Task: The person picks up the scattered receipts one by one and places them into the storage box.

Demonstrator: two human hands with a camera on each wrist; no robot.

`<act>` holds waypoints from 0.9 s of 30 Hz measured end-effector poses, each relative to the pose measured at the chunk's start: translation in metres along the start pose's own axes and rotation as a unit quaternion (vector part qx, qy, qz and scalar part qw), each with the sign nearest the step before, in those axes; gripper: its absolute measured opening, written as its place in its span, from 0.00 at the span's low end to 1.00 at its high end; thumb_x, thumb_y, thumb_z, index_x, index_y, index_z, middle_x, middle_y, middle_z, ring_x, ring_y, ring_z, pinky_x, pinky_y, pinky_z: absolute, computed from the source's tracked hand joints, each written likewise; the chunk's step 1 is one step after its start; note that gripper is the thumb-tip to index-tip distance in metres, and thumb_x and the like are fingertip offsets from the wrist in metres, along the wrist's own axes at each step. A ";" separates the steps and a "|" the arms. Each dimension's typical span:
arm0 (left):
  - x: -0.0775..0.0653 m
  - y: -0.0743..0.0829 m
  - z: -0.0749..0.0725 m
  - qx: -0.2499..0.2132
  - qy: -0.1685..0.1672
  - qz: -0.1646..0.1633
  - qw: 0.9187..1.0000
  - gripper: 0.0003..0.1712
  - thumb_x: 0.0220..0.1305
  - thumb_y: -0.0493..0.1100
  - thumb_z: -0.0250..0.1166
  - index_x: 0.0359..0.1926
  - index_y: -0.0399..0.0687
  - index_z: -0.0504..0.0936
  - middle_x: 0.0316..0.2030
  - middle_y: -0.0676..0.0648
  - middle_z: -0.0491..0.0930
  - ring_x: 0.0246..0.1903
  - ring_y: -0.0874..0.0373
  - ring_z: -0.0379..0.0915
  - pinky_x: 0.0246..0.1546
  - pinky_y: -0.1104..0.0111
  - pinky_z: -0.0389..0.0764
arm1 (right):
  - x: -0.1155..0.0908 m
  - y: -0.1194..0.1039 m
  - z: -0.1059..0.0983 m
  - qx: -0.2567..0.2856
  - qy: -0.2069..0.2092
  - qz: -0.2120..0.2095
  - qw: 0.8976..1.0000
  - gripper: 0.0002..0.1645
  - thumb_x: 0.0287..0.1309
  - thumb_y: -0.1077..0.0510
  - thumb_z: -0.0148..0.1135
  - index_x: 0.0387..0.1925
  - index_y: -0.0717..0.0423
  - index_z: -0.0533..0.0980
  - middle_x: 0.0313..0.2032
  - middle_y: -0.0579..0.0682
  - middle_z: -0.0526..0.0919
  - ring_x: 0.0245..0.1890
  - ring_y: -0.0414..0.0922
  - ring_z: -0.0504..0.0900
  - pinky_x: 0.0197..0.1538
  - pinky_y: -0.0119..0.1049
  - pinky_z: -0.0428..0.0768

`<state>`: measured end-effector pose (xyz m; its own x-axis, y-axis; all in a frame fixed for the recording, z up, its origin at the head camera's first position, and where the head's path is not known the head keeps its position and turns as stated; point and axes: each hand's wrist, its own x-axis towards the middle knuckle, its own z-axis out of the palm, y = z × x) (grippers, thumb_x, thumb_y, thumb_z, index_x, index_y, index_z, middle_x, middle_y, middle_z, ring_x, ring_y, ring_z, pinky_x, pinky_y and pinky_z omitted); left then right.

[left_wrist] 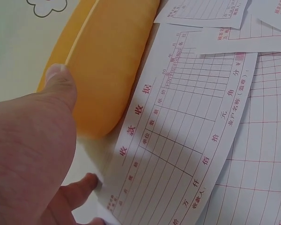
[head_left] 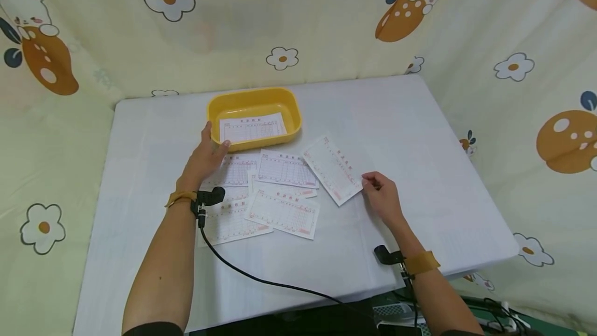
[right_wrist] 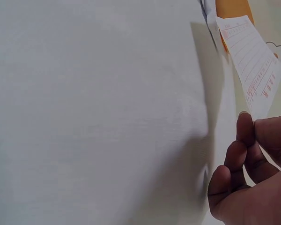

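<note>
A yellow plastic tray [head_left: 254,145] stands at the back of the table with a receipt slip [head_left: 252,129] lying inside it. My left hand [head_left: 202,157] grips the tray's front left corner, the thumb on its rim in the left wrist view. My right hand [head_left: 384,198] pinches one corner of another printed receipt slip [head_left: 332,170] between thumb and index finger. That slip is held slanted, right of the pile, and its far end is near the tray's front right corner. Several overlapping receipt slips [head_left: 283,211] lie in front of the tray, red tables printed on them.
A white cloth covers the table [head_left: 420,170]. Patterned curtain [head_left: 326,30] hangs behind and at both sides. A black cable [head_left: 275,281] runs from the left wrist camera across the table's front edge.
</note>
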<state>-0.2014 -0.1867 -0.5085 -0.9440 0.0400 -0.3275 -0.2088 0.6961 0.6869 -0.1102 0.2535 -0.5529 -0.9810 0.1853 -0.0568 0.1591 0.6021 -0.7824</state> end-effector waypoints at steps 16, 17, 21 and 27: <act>0.004 -0.002 0.001 -0.007 -0.010 -0.006 1.000 0.52 0.67 0.72 0.44 0.73 0.70 0.16 0.77 0.40 0.38 0.73 0.33 0.42 0.67 0.37 0.49 | 0.015 -0.025 0.005 0.030 -0.006 -0.045 0.999 0.13 0.68 0.59 0.55 0.49 0.59 0.79 0.44 0.53 0.83 0.40 0.45 0.75 0.38 0.30 0.74; 0.004 -0.003 0.001 -0.008 -0.010 -0.008 1.000 0.52 0.67 0.72 0.44 0.72 0.71 0.16 0.77 0.40 0.38 0.73 0.33 0.42 0.67 0.37 0.49 | 0.017 -0.026 0.006 0.032 -0.006 -0.046 0.998 0.13 0.68 0.59 0.55 0.49 0.59 0.79 0.44 0.53 0.83 0.40 0.45 0.75 0.39 0.31 0.74; 0.002 -0.003 0.002 -0.006 -0.010 -0.009 1.000 0.52 0.68 0.71 0.44 0.73 0.70 0.16 0.77 0.39 0.40 0.72 0.33 0.43 0.67 0.37 0.51 | 0.020 -0.033 0.013 0.039 -0.010 -0.052 0.998 0.13 0.68 0.59 0.55 0.49 0.59 0.79 0.43 0.53 0.82 0.40 0.45 0.75 0.38 0.30 0.74; 0.004 -0.002 0.001 0.002 -0.006 0.000 1.000 0.51 0.68 0.71 0.43 0.73 0.68 0.17 0.76 0.38 0.41 0.72 0.33 0.45 0.67 0.38 0.51 | 0.028 -0.045 0.019 0.050 -0.017 -0.064 0.997 0.14 0.68 0.59 0.55 0.50 0.60 0.79 0.40 0.54 0.82 0.37 0.46 0.74 0.34 0.28 0.73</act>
<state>-0.2045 -0.1872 -0.5120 -0.9412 0.0481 -0.3344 -0.2076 0.6985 0.6849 -0.1475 0.2163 -0.5311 -0.9961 0.0839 0.0271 0.0225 0.5386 -0.8423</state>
